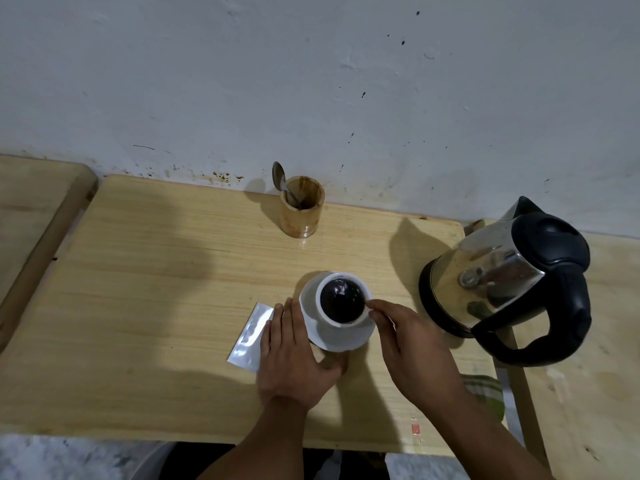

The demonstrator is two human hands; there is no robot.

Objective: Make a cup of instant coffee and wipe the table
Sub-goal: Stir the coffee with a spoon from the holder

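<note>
A white cup (341,323) full of dark coffee stands on a white saucer (313,296) near the middle of the wooden table (156,289). My left hand (296,358) lies flat with straight fingers against the saucer's left side, its thumb under the near rim. My right hand (412,344) reaches in from the right, its fingertips pinching something thin at the cup's right rim; what it is cannot be made out. A silvery sachet (251,336) lies flat just left of my left hand, partly under it.
A steel kettle (502,282) with a black handle stands at the right. A wooden holder (303,209) with a spoon (278,174) sits at the back by the wall. A checked cloth (485,393) lies at the table's right edge, behind my right forearm.
</note>
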